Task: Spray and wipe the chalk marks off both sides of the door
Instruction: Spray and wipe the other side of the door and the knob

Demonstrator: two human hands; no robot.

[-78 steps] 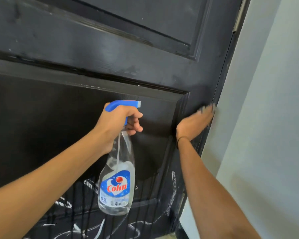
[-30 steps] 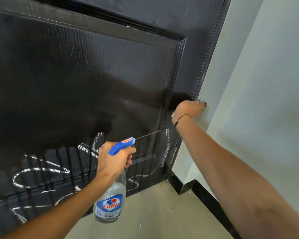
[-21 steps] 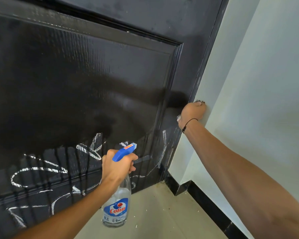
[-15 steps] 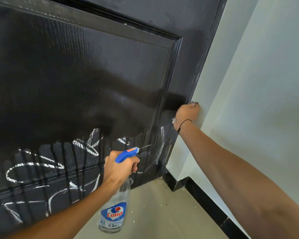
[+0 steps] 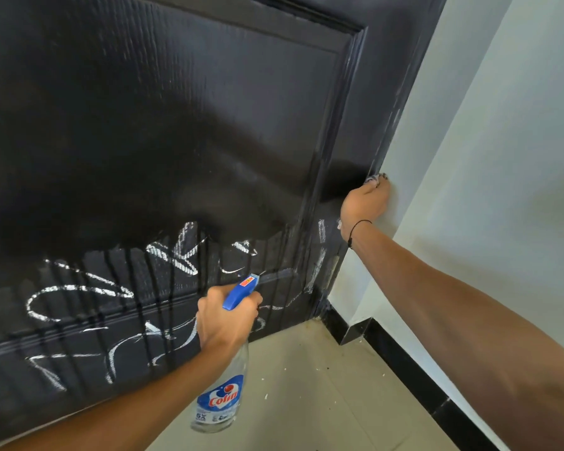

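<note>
Gripping the neck of the spray bottle (image 5: 220,397), the left hand (image 5: 223,320) had its fingers curled round the blue trigger head (image 5: 240,291), whose nozzle pointed up and to the right at the lower panel of the black door (image 5: 163,125). The bottle's long axis ran nearly upright, clear body hanging below the fist over the beige floor (image 5: 306,395). Just beyond the nozzle lay the chalk marks (image 5: 79,292), spread leftward and downward across the bottom of the door in white loops and strokes, with dark wet streaks running down through them; the panel above looked dark and free of chalk (already dealt with, I would judge). So the marks lay directly ahead and to the left of the spraying hand, which was by far the nearer one to them. The right hand (image 5: 365,203) sat higher and further right, fingers curled at the door's edge where it met the pale wall (image 5: 485,157); something greyish peeked out at the fingertips, perhaps a cloth, though I could not tell. A black skirting (image 5: 398,359) ran along the wall's foot.
</note>
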